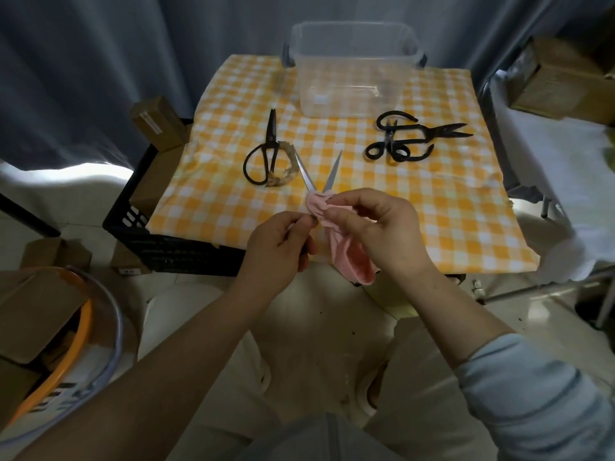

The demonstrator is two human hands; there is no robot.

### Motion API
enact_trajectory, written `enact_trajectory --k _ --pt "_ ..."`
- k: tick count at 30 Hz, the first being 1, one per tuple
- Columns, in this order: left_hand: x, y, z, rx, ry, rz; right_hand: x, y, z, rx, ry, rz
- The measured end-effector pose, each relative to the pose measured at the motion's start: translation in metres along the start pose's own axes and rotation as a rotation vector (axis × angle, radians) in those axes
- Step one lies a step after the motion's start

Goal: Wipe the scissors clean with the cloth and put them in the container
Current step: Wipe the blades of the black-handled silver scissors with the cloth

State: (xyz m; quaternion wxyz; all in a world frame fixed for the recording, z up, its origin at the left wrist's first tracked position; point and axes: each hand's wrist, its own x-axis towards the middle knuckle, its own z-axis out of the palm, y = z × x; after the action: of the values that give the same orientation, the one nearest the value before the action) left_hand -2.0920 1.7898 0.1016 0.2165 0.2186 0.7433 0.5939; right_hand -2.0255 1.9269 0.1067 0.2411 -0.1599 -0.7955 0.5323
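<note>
Nearest the camera, both hands are up over the near edge of the counter, close together but not touching. Left hand (283, 241) is curled round the handle end of the silver steel scissors (332, 171). The handles themselves are hidden in the fist, so can't tell exactly how the fingers sit in them. Right hand (382, 227) pinches the soft pink cloth (319, 206), bunched round the base of the blades near the pivot, w/ the rest of the cloth hanging down under the palm. The blades are spread in a V, pointing far.

So imo this is mid-wipe on pair no. 1. The next move prob calls for dragging the pinched cloth out along each blade toward the tip, fingers kept on the flats and off the edges. Then close the blades before carrying them over.

Further out on the yellow-and-white checked table cover (432, 211): one black iron scissors (271, 138) at left, lying partly on a frayed brownish ring (286, 176). At right is a tangle of more black scissors (399, 138), def at least two, count unclear. None look wiped yet.

Far edge, centre: the clear plastic container (349, 78), lid off, nothing obvious inside. It's well apart from the hands, so dropping the pair in is a proper reach.
</note>
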Motion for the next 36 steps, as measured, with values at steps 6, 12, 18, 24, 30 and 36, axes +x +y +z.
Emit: enact_trajectory --k 6,12,18,24,30,36 --pt "-0.002 0.002 0.005 0.004 -0.035 0.053 -0.003 -0.001 0.008 0.124 0.072 0.043" --pt "-0.002 0.005 0.002 -0.037 -0.089 0.086 0.001 0.001 0.011 0.309 0.082 0.173" --pt "0.0 0.005 0.001 0.028 -0.08 0.094 0.001 0.005 0.012 0.103 0.097 0.155" --pt "0.002 0.0 0.003 0.118 -0.049 0.1 -0.002 0.001 0.008 0.174 0.091 0.225" --pt "0.001 -0.001 0.006 0.116 -0.029 0.146 0.001 -0.002 0.006 0.199 0.071 0.286" --pt "0.003 -0.001 -0.001 -0.062 -0.052 -0.01 0.005 -0.004 -0.005 0.32 0.002 0.381"
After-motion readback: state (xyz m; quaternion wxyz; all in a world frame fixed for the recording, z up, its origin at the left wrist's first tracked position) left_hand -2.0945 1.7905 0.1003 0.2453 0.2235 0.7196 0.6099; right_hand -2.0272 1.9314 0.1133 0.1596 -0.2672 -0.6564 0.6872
